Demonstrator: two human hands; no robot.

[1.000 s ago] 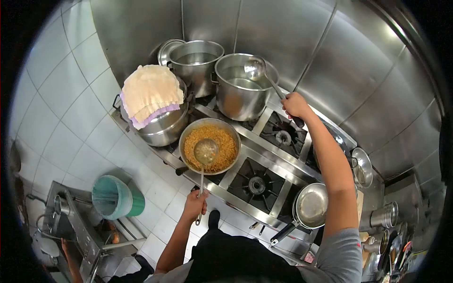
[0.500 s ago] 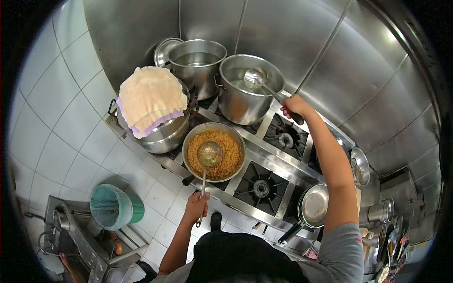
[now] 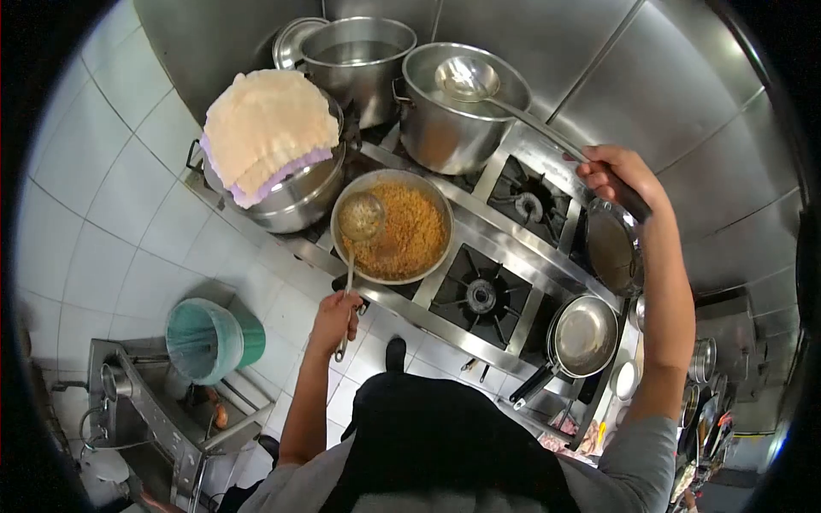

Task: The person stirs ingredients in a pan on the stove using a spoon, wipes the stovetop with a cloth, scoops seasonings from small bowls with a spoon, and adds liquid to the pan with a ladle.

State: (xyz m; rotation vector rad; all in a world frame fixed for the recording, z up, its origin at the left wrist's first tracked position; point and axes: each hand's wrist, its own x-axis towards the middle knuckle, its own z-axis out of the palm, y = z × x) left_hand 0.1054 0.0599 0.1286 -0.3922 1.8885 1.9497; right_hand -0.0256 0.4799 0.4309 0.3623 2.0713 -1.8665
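Observation:
My left hand [image 3: 334,321] is closed round the handle of a metal ladle [image 3: 361,215]. That ladle's bowl rests in a pan of orange-brown grainy food [image 3: 410,227], near the pan's left side. With my right hand [image 3: 617,175] I grip the dark handle of a larger ladle [image 3: 468,79]. Its shiny bowl is raised over the mouth of a tall steel pot [image 3: 449,141], which holds clear liquid. Whether the raised bowl holds any liquid I cannot tell.
Another tall pot [image 3: 359,90] stands at the back, a lid behind it. Folded cloths [image 3: 267,132] cover a wide pot at left. Bare burners [image 3: 480,296] lie between the food pan and stacked frying pans [image 3: 585,336]. A green bin [image 3: 205,342] stands on the floor.
My right hand has lifted its ladle up from the pot and drawn back to the right. The left ladle has shifted left within the food pan. The whole view has tilted slightly.

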